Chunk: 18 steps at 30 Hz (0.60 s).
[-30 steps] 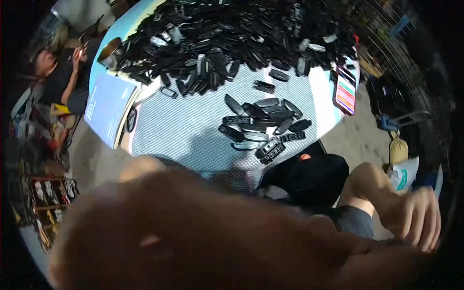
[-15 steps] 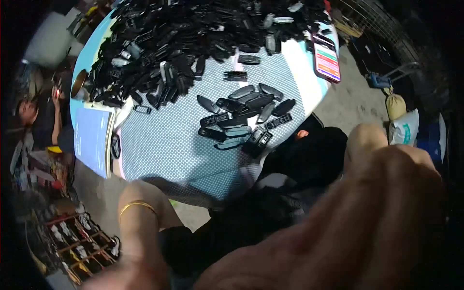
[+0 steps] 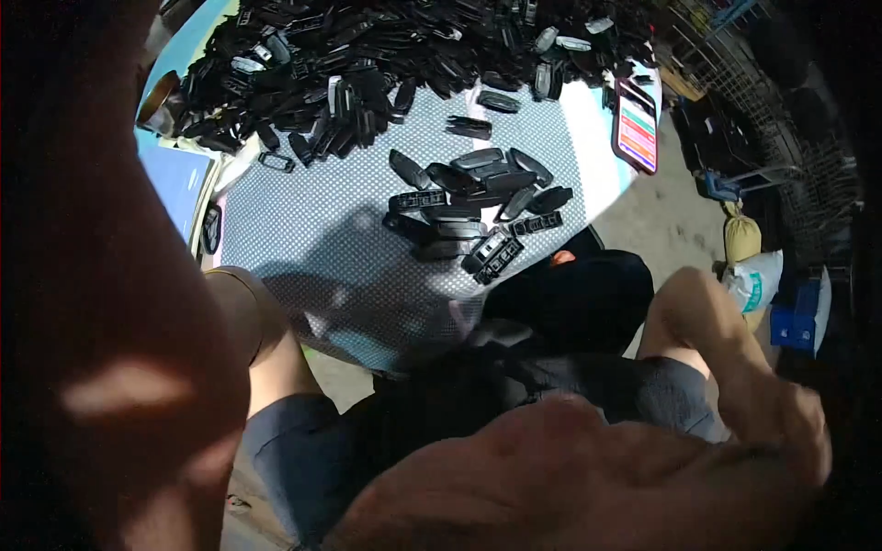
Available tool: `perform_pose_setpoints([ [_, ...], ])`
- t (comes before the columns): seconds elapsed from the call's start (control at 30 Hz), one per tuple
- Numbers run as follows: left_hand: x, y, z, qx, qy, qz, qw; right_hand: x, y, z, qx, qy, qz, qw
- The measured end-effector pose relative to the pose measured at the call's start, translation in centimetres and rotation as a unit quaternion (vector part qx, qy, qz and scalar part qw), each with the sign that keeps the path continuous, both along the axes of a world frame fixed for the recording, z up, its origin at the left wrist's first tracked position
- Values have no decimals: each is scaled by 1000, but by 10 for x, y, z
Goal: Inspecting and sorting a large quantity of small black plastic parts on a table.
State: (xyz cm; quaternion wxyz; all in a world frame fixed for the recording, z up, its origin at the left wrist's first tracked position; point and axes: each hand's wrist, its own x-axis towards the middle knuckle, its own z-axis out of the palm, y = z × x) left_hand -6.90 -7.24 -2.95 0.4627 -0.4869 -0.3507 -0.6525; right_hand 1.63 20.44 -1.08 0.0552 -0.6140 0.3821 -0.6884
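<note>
My left hand is raised very near the camera and fills the left side as a dark, blurred shape; its fingers do not show. A thin gold bracelet shows at its edge. My right hand spreads large across the bottom, also near the camera, with its fingers hidden. Nothing can be made out in either hand. Beyond them, a loose cluster of black oblong plastic pieces lies on the dotted cloth of the table, some with slotted inner sides up. Behind it spreads a big heap of similar pieces.
A phone with its screen lit lies at the table's right edge. At the left edge are a blue book and a brown round container. On the floor at right stand a white sack and a blue box.
My left hand has come up over the left side, hiding the person and shelf there. My right hand has shifted lower. The view has turned slightly; the pieces on the table lie as before.
</note>
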Motion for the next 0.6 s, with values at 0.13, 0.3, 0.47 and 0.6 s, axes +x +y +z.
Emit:
perform_pose_setpoints([
  [0.13, 17, 26, 1, -24, -26, -34, 999, 2, 17, 1, 9, -152, 218, 964],
  [0.3, 24, 43, 0, -71, -51, -88, 992, -20, 33, -32, -141, -76, 36, 986],
  [0.47, 34, 34, -1, -122, -97, -126, 980, 49, 33, 9, 371, -186, -386, 824],
  [0.6, 20, 24, -8, -151, -131, -173, 964, 32, 29, 8, 401, -123, -300, 856],
])
